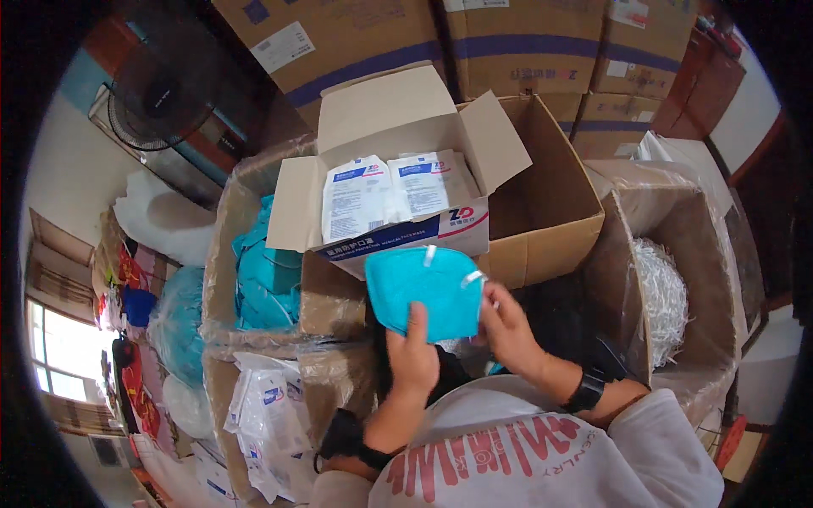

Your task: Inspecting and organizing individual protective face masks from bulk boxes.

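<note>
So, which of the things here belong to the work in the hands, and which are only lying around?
In the work:
- teal face mask, held by left hand and right hand
- open white box of sealed white packets
- box of teal masks
- box of white straps

Lying about:
- black fan
- stacked brown cartons
- loose packets lower left
</note>
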Motion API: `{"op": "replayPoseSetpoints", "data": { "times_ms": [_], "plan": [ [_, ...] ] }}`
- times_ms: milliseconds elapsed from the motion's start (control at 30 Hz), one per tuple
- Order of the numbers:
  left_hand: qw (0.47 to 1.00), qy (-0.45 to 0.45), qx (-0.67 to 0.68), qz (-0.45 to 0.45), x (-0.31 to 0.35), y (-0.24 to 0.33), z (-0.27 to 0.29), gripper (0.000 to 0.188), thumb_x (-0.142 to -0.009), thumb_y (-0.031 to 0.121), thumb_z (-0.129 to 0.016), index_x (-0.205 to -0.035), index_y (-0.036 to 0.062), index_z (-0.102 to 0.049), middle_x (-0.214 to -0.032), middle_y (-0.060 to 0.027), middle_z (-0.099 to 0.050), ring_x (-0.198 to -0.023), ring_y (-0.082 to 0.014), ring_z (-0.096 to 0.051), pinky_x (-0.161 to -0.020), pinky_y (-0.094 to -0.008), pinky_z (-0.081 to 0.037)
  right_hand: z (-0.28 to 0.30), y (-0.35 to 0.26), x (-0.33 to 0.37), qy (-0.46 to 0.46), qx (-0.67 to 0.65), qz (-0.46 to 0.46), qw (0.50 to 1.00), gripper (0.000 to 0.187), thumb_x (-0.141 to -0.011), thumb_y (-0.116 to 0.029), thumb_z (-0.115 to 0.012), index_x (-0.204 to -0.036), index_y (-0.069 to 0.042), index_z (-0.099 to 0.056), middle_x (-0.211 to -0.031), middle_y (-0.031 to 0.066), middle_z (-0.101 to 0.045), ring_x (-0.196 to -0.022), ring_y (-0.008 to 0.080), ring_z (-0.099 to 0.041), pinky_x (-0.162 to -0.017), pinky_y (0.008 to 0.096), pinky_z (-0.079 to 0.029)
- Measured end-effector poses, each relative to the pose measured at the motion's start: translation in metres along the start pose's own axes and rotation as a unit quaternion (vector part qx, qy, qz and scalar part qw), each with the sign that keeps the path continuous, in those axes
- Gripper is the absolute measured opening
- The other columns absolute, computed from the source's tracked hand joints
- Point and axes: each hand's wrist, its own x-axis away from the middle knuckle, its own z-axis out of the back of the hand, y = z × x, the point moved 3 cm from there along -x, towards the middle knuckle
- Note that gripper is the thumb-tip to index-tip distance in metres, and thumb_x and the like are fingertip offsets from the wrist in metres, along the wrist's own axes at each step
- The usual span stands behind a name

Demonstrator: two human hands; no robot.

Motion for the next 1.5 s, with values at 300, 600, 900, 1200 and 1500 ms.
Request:
{"op": "replayPoseSetpoints", "data": {
  "times_ms": [300,600,900,1200,1500],
  "plan": [
    [0.969,-0.141,-0.202,0.027,-0.015,0.041,0.030,0.030,-0.088,0.023,-0.052,-0.108,0.0009,-0.052,-0.099,-0.0051,-0.058,-0.088,-0.0124,-0.054,-0.079,-0.0276,-0.043,0.055,-0.054,-0.003,-0.040,0.220,0.117,0.968,0.031,-0.079,-0.016,-0.061,-0.105,-0.001,-0.052,-0.098,0.0123,-0.054,-0.091,0.0227,-0.055,-0.078,0.0313,-0.045],
    [0.929,-0.225,-0.279,0.088,-0.005,0.036,0.024,0.034,-0.082,0.019,-0.060,-0.108,0.0000,-0.053,-0.096,-0.0060,-0.061,-0.085,-0.0116,-0.054,-0.077,-0.0286,-0.045,-0.002,-0.073,-0.006,-0.041,0.334,0.217,0.916,0.018,-0.079,-0.017,-0.060,-0.086,-0.002,-0.052,-0.079,0.0163,-0.054,-0.073,0.0337,-0.053,-0.061,0.0363,-0.044],
    [0.884,-0.281,-0.363,0.083,-0.005,0.036,0.033,0.038,-0.084,0.027,-0.057,-0.110,0.0004,-0.051,-0.094,-0.0093,-0.061,-0.085,-0.0149,-0.056,-0.076,-0.0304,-0.045,-0.003,-0.052,-0.014,-0.073,0.214,0.150,0.963,0.018,-0.085,-0.017,-0.057,-0.089,-0.001,-0.051,-0.092,0.0066,-0.054,-0.079,0.0098,-0.050,-0.068,0.0257,-0.043],
    [0.869,-0.264,-0.420,-0.003,-0.024,0.064,0.029,0.034,-0.085,0.024,-0.053,-0.110,0.0015,-0.051,-0.102,-0.0134,-0.059,-0.094,-0.0213,-0.057,-0.081,-0.0325,-0.043,-0.007,-0.042,-0.014,-0.199,0.124,0.072,0.969,0.024,-0.088,-0.022,-0.048,-0.096,0.000,-0.053,-0.083,0.0110,-0.057,-0.082,0.0184,-0.053,-0.072,0.0325,-0.042],
    [0.697,-0.212,-0.656,-0.197,-0.028,0.069,-0.024,0.018,-0.084,0.020,-0.048,-0.091,0.0052,-0.054,-0.090,-0.0114,-0.058,-0.086,-0.0327,-0.053,-0.073,-0.0400,-0.042,-0.030,-0.033,-0.010,-0.122,0.234,0.250,0.931,0.017,-0.086,-0.018,-0.046,-0.084,-0.002,-0.051,-0.074,0.0174,-0.052,-0.074,0.0363,-0.049,-0.068,0.0428,-0.037]
  ]
}}
